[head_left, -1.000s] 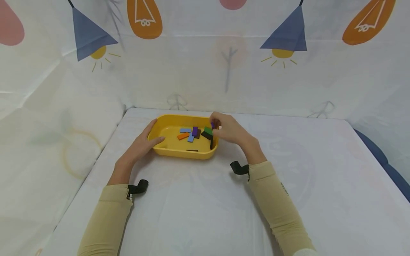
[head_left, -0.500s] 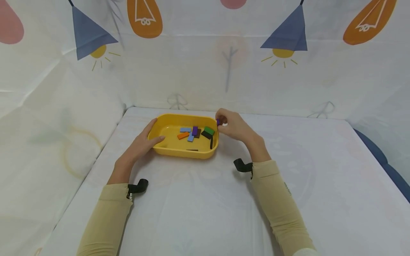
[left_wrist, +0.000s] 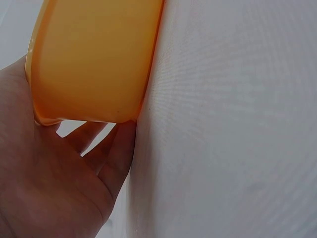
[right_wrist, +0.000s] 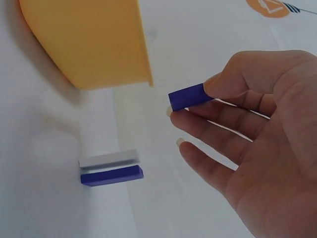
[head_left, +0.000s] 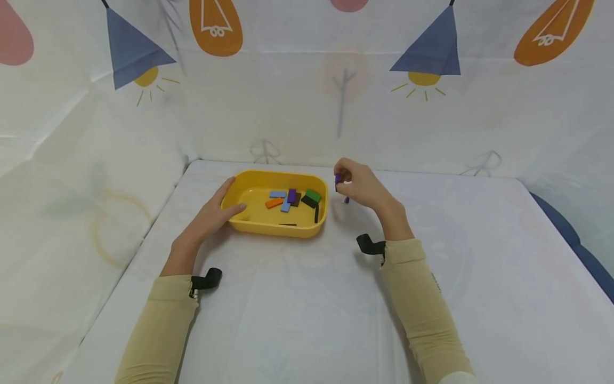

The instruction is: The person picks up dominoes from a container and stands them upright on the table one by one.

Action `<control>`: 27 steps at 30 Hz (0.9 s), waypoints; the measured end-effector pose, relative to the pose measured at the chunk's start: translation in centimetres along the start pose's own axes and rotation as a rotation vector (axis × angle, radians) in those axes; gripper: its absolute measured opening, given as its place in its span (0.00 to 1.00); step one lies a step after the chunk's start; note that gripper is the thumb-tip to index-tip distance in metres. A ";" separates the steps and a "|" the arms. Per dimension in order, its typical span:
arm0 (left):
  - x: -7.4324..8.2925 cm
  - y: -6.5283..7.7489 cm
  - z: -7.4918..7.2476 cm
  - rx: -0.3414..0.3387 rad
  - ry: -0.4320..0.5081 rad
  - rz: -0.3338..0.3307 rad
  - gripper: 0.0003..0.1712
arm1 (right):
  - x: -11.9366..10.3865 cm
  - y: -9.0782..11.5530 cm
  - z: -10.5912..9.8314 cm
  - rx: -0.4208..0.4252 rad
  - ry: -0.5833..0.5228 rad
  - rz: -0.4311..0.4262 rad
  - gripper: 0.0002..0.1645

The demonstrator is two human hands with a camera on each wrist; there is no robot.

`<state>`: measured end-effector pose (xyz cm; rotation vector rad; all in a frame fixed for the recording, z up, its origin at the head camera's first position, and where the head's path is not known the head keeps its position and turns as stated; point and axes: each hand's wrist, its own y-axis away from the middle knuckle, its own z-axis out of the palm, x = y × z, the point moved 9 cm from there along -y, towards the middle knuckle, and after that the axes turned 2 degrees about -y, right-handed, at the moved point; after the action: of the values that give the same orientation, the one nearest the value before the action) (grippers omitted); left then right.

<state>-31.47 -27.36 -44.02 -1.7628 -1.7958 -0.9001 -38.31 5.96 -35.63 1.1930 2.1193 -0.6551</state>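
Observation:
My right hand (head_left: 362,184) pinches a purple domino-like block (right_wrist: 188,97) between thumb and fingers, above the table just right of the yellow tray (head_left: 268,229). Below that hand, another purple block (right_wrist: 111,175) stands on end on the table, with a white block (right_wrist: 109,159) close beside it. In the head view only a bit of the standing purple block (head_left: 347,200) shows under the hand. My left hand (head_left: 211,216) grips the tray's left end, thumb over the rim and fingers along the outer wall, as the left wrist view shows.
Inside the tray lie several blocks: light blue (head_left: 277,194), orange (head_left: 274,202), purple (head_left: 291,196), brown (head_left: 298,200), green (head_left: 313,195) and black (head_left: 309,202). A white cloth covers the table (head_left: 297,309), and a printed curtain (head_left: 288,106) hangs behind it.
My right hand has carried the purple block from over the tray's right end out past the rim, to the right. The left hand and tray stay put.

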 end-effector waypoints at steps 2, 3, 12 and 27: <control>0.0 0.0 0.0 0.000 0.000 0.001 0.50 | 0.2 0.0 -0.2 0.005 -0.002 0.002 0.15; 0.1 0.0 0.0 -0.001 0.000 0.002 0.50 | 0.4 0.1 -0.3 0.008 -0.003 0.003 0.15; 0.1 0.0 0.0 0.002 0.001 -0.002 0.50 | 1.2 0.3 -1.2 0.023 -0.004 0.040 0.16; 0.0 -0.1 0.0 0.005 -0.006 0.001 0.50 | 3.4 0.6 -2.1 0.053 -0.026 0.107 0.18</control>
<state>-31.55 -27.38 -43.98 -1.7649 -1.7993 -0.8905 -39.76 9.58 -36.72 1.3095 2.0126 -0.6786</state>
